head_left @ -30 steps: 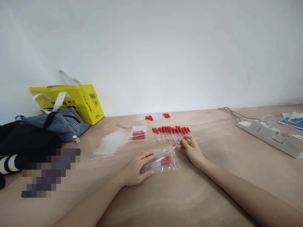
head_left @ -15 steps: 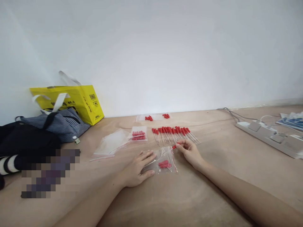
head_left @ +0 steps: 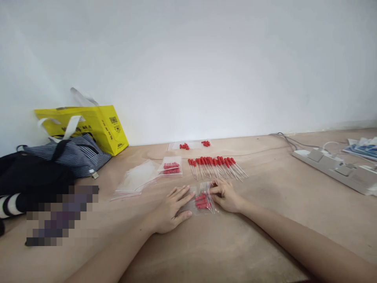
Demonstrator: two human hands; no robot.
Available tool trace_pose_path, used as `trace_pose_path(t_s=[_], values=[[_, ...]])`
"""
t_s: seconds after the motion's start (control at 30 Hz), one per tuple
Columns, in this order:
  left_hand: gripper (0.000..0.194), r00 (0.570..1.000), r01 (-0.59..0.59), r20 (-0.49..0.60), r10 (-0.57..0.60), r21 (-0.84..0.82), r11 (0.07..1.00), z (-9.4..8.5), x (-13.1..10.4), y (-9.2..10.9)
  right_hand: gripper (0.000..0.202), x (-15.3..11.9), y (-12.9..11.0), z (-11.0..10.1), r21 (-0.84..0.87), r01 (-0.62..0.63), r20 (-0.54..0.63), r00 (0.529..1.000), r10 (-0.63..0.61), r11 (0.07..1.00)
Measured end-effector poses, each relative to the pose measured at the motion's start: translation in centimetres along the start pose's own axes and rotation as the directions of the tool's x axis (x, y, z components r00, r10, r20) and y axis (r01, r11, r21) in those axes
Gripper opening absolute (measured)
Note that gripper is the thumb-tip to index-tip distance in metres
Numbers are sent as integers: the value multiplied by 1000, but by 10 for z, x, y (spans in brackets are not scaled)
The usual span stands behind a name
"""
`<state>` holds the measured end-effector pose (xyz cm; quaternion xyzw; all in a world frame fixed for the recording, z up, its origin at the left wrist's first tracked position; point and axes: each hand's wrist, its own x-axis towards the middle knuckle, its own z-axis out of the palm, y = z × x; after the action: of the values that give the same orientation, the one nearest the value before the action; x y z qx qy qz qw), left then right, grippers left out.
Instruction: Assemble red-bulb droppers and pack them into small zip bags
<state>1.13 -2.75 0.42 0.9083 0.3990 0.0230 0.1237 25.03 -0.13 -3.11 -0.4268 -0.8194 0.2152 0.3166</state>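
Note:
A clear zip bag (head_left: 193, 208) lies on the table with a few red rubber bulbs (head_left: 203, 201) of droppers showing through it. My left hand (head_left: 173, 208) rests with fingers spread on the bag's left part. At the bag's right end, my right hand (head_left: 224, 195) is closed, its fingertips at the opening around the end of a dropper whose red bulb reaches inside. The fingertips partly hide this dropper. Just beyond my hands, a row of droppers (head_left: 216, 164) lies with red bulbs pointing away from me and thin clear stems towards me.
A small filled bag (head_left: 171, 169) of red pieces lies beside a stack of flat clear bags (head_left: 138, 177). Farther back is a clear bag (head_left: 194, 145) with red bulbs. A power strip (head_left: 332, 171) is right; a yellow bag (head_left: 114, 135) and striped bag (head_left: 76, 155) are left.
My right hand has moved slightly left and down to the bag's opening, bringing the red-bulbed dropper from outside to inside the bag. The left hand stays in place.

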Motion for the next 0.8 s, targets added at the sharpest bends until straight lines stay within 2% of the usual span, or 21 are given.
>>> trace_pose_path(t_s=[0.07,0.13,0.2,0.33,0.53,0.67,0.8], values=[[55,1000,9,9,-9,-2,1000,-1,0,1,16,3,5,-5,30,-5,12,1000,5,1000],[56,1000,27,11,-27,-16,999,-2,-1,1,14,11,14,-15,72,-80,-29,996,82,994],[57,999,52,-7,-52,-41,998,-2,-1,2,14,23,25,-26,-15,-265,-166,952,259,964],[58,995,77,-54,-81,-75,994,-1,-3,0,17,58,39,-38,-112,-405,-326,878,352,907],[49,996,32,-77,-40,-106,994,-5,-8,-4,29,99,35,-19,-173,-568,-404,786,468,805],[42,998,2,-63,-9,-111,994,-8,-10,-7,26,109,32,-11,-159,-638,-408,737,538,753],[41,998,25,-51,-30,-91,996,-8,-10,-7,19,114,30,-12,-100,-663,-416,705,574,742]])
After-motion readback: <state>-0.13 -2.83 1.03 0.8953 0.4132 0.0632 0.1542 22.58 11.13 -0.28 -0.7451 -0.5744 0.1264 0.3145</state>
